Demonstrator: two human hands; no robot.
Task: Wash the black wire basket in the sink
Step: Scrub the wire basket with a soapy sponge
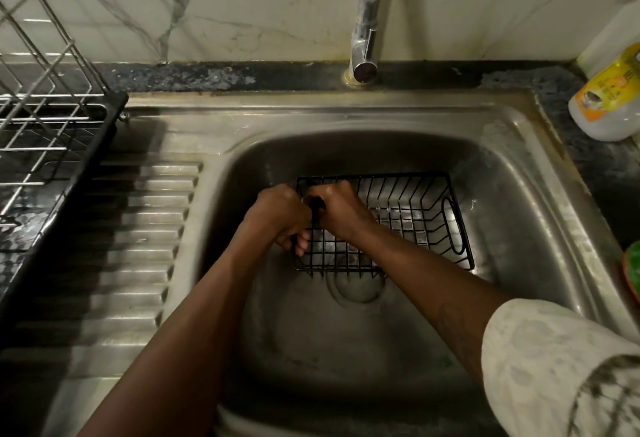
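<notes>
A black wire basket (415, 208) rests on the bottom of the steel sink (512, 201), above the drain. My left hand (277, 214) grips the basket's left end wall from outside, fingers curled around the wires. My right hand (337, 211) is closed on the same left end from inside the basket, pressed against the left hand. Something dark shows between the two hands; I cannot tell what it is. The basket's right end with its oval handle opening stays free.
The chrome tap (365, 38) stands at the back; no water stream is visible. A metal dish rack on a black tray (52, 145) sits at left beside the ribbed drainboard (138, 246). A bottle with a yellow label (609, 93) and a green object (632, 270) are at right.
</notes>
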